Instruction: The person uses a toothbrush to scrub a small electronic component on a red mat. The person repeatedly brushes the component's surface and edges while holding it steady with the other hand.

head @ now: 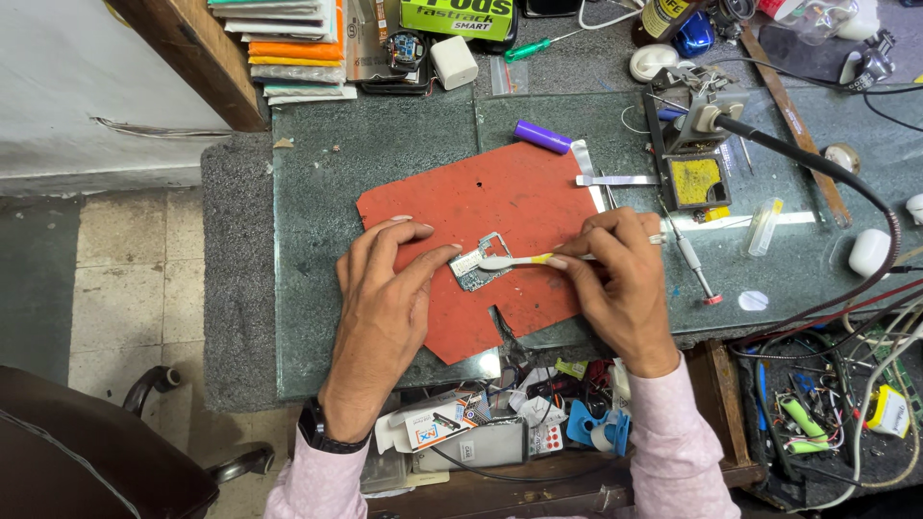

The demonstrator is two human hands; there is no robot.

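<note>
Nearest the camera are two pale pink shirt sleeves, and the left wrist wears a black watch (317, 434). The left hand (385, 298) lies flat and mostly open on the red rubber work mat (519, 197), with its thumb and first finger pressed on the edge of a small circuit board with a shiny metal frame (481, 261). The board sits near the middle of the mat, between both hands. The right hand (615, 279) is curled shut on a thin toothbrush with a white head and yellow handle (514, 259), and the brush head rests on the board.

The board is only pinned at one edge, so I think a hard scrub could make it slip or spin out from under the fingers. Rough brushing could also knock off a tiny part.

Further out, a small silver screwdriver with a red end (694, 261) lies just beside the right hand on the green glass tabletop (317, 288). If the elbow swings, it could roll off. Behind it stands a soldering iron in a metal holder with a yellow sponge (697, 168), and its thick black cable (827, 168) runs past the right arm. A sleeve could catch that cable and pull the iron down. A purple battery (541, 136) lies at the far edge of the mat, and it could roll too
</note>
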